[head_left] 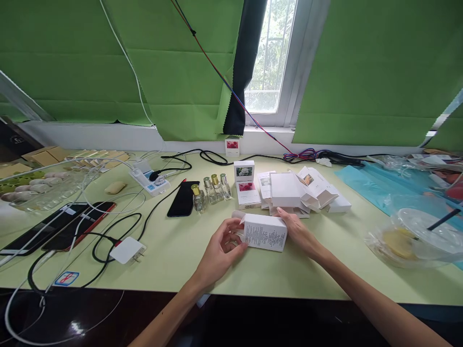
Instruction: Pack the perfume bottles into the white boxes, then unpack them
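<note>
A small white box with printed text [265, 233] lies between my hands near the table's front edge, its flap open at the left end. My left hand [224, 245] is curled at that open end, with something clear, partly hidden, between its fingers and the box. The fingers of my right hand [293, 226] grip the box's upper right corner. Behind, several glass bottles [215, 188] with gold or silver caps stand by a black phone [183, 198]. Flower-picture boxes [247, 192] and a pile of white boxes [285, 189] are beyond my hands.
Chargers, cables and a power strip [150, 182] cover the left side, with two dark devices [77, 226]. At the right are a plastic-wrapped lidded cup [415, 236] and blue plastic sheets [372, 185]. A small picture box [232, 147] stands by the wall.
</note>
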Demonstrator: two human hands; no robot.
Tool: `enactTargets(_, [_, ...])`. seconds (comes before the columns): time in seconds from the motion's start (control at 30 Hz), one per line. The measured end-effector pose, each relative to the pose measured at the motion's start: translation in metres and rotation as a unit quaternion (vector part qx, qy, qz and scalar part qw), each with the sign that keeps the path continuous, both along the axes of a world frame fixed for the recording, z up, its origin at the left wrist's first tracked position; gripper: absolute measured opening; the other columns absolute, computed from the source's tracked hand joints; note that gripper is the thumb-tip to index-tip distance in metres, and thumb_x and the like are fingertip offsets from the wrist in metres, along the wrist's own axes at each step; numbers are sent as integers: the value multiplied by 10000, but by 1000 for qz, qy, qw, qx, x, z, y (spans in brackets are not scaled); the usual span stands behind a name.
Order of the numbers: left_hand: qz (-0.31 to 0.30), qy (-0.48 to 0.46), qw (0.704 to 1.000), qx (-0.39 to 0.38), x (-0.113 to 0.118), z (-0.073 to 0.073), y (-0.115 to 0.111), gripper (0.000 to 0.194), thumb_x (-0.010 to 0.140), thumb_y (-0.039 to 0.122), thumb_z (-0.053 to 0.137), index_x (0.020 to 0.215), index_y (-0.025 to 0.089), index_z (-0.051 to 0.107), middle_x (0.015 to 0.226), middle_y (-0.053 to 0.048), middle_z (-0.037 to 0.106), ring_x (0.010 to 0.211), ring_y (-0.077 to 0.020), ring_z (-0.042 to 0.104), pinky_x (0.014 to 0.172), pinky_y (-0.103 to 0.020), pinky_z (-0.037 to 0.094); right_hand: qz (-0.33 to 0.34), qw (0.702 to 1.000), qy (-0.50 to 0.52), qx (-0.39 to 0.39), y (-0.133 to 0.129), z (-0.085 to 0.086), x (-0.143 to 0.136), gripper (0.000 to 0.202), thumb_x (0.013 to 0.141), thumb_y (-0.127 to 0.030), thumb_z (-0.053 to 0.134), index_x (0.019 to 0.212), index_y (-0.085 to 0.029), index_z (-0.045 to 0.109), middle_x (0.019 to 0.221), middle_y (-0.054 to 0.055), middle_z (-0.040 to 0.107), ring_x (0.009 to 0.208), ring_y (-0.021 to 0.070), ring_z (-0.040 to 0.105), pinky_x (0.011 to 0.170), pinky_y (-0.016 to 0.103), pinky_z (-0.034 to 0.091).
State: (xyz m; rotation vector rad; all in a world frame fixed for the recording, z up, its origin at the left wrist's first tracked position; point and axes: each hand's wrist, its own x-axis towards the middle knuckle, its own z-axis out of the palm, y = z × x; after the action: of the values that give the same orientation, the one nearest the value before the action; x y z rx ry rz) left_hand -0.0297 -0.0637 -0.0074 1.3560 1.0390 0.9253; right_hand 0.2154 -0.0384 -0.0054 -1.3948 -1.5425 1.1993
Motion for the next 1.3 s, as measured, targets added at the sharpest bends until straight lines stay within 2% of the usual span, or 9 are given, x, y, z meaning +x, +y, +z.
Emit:
enactTargets(0.13, [16,-16,1000,-2,0,-2,-4,477,842,352,755,1251,263,526,1248,-64,626,859,-132,564,814,-290,531,-2,1000,1,8,-1,0,0,670,1001,-690,313,778,-186,695,751,52,674,722,221,580,706,331,441])
enactTargets(0.43, [27,-31,999,9,2,-3,2,476,800,346,806,1168,261,516,994,8,617,821,-127,559,785,-271,537,18,999,26,-6,-3,-3,0,640,1010,-689,320,736,-187,609,687,21,602,669,184,523,669,309,376])
enactTargets(0.6, [34,10,999,1,0,-2,5,399,775,424,815,1046,200,626,983,-35,652,836,-160,574,790,-306,533,33,999,21,7,-5,-4,1,622,1014,-685,330,728,-186,566,670,1,541,643,162,466,650,301,337])
enactTargets(0.8, [22,49,999,9,1,2,5,411,796,482,779,1075,184,736,927,-43,652,811,-174,565,758,-307,505,42,999,14,21,-5,-4,2,595,1005,-683,351,752,-185,554,678,-4,493,644,158,429,637,300,319])
enactTargets(1.07, [10,11,1000,-9,-1,-5,11,421,722,498,857,916,173,672,848,-6,571,787,-151,551,760,-287,521,57,998,4,33,-7,1,1,574,999,-682,353,726,-200,504,673,-10,447,632,156,400,625,302,318])
enactTargets(1.2, [7,14,1000,-14,-2,-9,13,469,681,513,886,897,169,652,850,-20,610,791,-171,587,754,-313,545,60,998,-1,34,-7,0,0,594,993,-697,357,723,-197,531,672,-3,479,638,162,426,625,304,333])
enactTargets(1.3, [29,20,999,-8,-1,-11,12,486,676,500,895,945,164,667,837,-14,614,776,-171,601,743,-316,552,61,998,-3,29,-7,0,-1,587,999,-684,350,720,-200,531,684,6,505,649,172,447,633,306,347])
